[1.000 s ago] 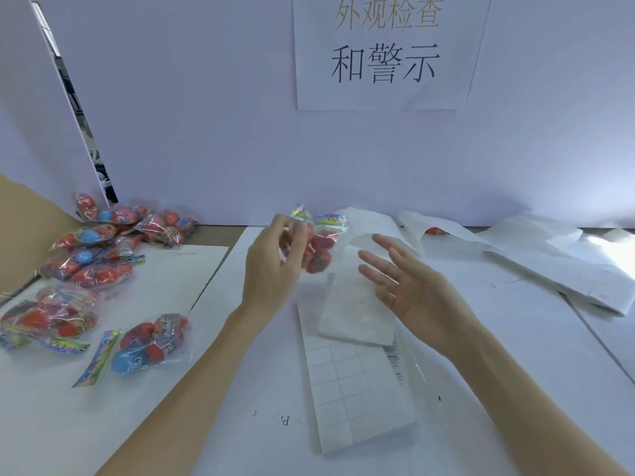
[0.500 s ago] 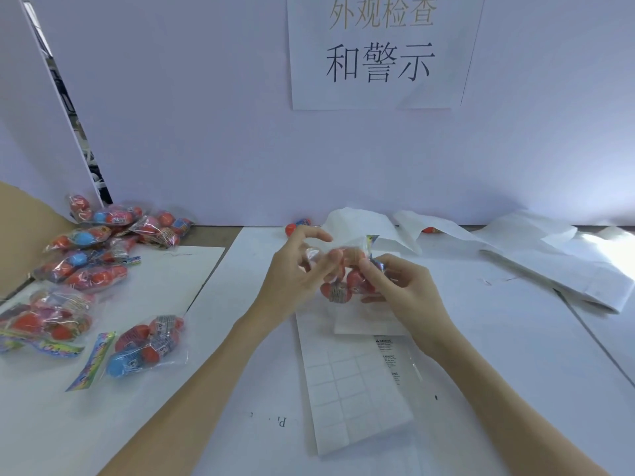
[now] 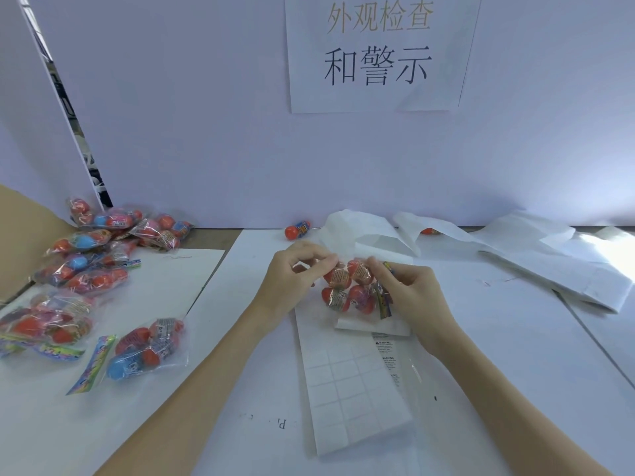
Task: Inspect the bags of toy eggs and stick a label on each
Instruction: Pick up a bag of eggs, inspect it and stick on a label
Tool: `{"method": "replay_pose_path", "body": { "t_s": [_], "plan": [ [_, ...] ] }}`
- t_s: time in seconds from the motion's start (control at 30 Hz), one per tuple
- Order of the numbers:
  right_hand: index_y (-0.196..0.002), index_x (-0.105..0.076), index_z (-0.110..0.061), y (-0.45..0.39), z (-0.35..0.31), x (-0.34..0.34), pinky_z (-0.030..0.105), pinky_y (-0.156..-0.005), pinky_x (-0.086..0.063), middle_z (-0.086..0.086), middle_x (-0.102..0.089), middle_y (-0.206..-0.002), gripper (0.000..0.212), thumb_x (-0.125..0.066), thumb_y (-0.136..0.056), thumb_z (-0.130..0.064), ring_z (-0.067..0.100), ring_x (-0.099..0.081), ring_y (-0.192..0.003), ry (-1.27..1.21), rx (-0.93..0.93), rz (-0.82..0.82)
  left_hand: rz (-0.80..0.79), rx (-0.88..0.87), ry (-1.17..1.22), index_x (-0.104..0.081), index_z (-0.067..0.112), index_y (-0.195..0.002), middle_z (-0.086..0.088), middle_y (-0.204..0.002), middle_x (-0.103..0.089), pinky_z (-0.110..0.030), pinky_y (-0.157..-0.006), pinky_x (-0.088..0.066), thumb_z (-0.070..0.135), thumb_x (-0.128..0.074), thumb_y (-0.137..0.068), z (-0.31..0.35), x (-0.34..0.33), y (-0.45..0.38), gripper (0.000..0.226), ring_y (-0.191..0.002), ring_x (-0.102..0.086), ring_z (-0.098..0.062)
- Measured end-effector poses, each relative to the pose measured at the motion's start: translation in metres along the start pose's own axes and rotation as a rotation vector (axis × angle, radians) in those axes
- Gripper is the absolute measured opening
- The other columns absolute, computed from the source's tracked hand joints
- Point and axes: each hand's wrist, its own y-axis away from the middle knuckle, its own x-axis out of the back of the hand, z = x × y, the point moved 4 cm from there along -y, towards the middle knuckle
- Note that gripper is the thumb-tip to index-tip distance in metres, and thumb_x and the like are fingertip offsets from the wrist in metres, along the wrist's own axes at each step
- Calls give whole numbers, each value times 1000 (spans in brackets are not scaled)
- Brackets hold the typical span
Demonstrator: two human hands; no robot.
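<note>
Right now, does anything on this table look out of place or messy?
Yes. One loose toy egg lies by the back wall, outside any bag, and another orange piece peeks from under the crumpled backing paper strewn along the back. Both hands, left hand and right hand, hold the bag of eggs normally.

The right hand (image 3: 410,297) hides the held bag's (image 3: 350,286) header card, and its label print is too blurred to read.
</note>
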Motion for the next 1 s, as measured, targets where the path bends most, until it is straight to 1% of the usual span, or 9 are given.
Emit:
{"method": "replay_pose_path", "body": {
  "t_s": [0.13,0.23,0.3,0.43,0.53,0.63,0.73,0.9,1.0],
  "plan": [
    [-92,-79,-4,0,1,-4,47,-68,-56,21,-76,-84,45,-66,-99,-46,23,-70,-73,22,33,21,-11,24,63,-85,23,-88,-12,-89,-75,-22,-68,-53,16,-69,-99,1,-1,1,21,-75,-65,-14],
    [-105,-82,-23,0,0,-3,27,-69,-59,3,-81,-91,22,-67,-101,-38,12,-76,-82,-40,34,25,52,48,97,-85,20,-95,-9,-88,-78,-23,-70,-55,16,-66,-101,-2,1,1,21,-76,-69,-17],
    [-114,-78,-20,0,0,-3,18,-69,-56,0,-81,-92,20,-70,-99,-32,8,-75,-83,-81,13,-10,126,74,147,-84,16,-98,-8,-86,-79,-25,-71,-57,13,-63,-103,-6,4,-1,22,-74,-73,-18],
    [-115,-71,-13,-2,1,-4,21,-71,-56,8,-81,-95,24,-76,-95,-25,16,-74,-84,-154,-54,-12,100,81,78,-79,12,-107,3,-88,-77,-27,-72,-58,1,-55,-102,-10,0,-3,27,-78,-71,-18],
    [-108,-72,-16,-2,0,-2,26,-70,-51,13,-78,-94,14,-72,-98,-25,18,-64,-75,-155,-90,-51,26,31,33,-72,18,-123,11,-91,-71,-25,-71,-53,17,-55,-98,-4,-4,-1,30,-77,-62,-13],
    [-93,-76,-17,-2,-1,-3,23,-65,-46,9,-72,-85,7,-73,-97,-23,18,-59,-72,-116,-83,-108,-32,24,27,-76,19,-111,6,-79,-67,-25,-63,-47,35,-60,-102,-2,-8,2,24,-72,-58,-14],
    [-96,-79,-11,-1,0,-3,26,-68,-44,10,-68,-82,14,-77,-93,-25,17,-56,-72,-178,-99,-104,-42,61,27,-78,16,-92,-1,-79,-72,-19,-58,-46,26,-67,-102,-5,-12,4,18,-68,-62,-12],
    [-115,-77,-18,-4,4,5,24,-71,-51,5,-73,-86,24,-74,-95,-30,17,-61,-74,-186,-98,13,113,52,28,-77,13,-92,-5,-83,-71,-36,-59,-52,20,-68,-101,-9,-8,3,15,-60,-63,-17],
    [-108,-79,-18,-2,4,0,18,-72,-52,-1,-79,-94,26,-73,-95,-39,9,-67,-77,-87,-107,-88,212,39,32,-75,13,-94,-1,-83,-72,-34,-55,-52,19,-67,-102,-11,-4,2,12,-60,-64,-17]
  ]
}}
